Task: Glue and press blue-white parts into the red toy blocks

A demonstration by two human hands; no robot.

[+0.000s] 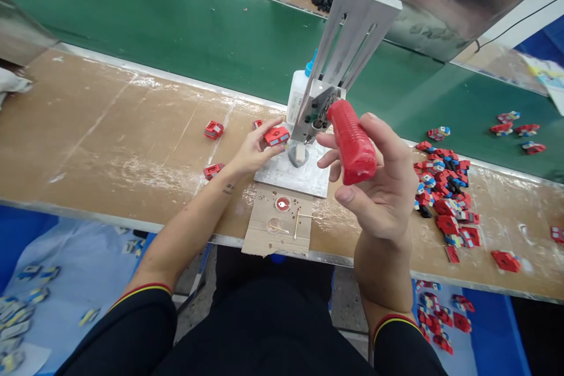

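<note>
My left hand (254, 150) pinches a red toy car part (277, 136) with pale side windows, just left of the hand press. In front of the camera, my right hand (383, 182) is loosely curled round the red handle (352, 144) of the press, its thumb off the grip. The metal press (341, 35) stands on a silver base plate (291, 179). Under its tip sits a small pale block (300, 153) on a dark grey holder. A white bottle with a blue cap (297, 94) stands behind the press.
A cardboard piece (255, 235) bears a small dish of red liquid (282, 204) and cotton swabs (296, 226). Red car parts (214, 129) lie at left; a heap of toy cars (445, 188) lies at right. Behind runs a green belt (176, 29); a person sits beyond.
</note>
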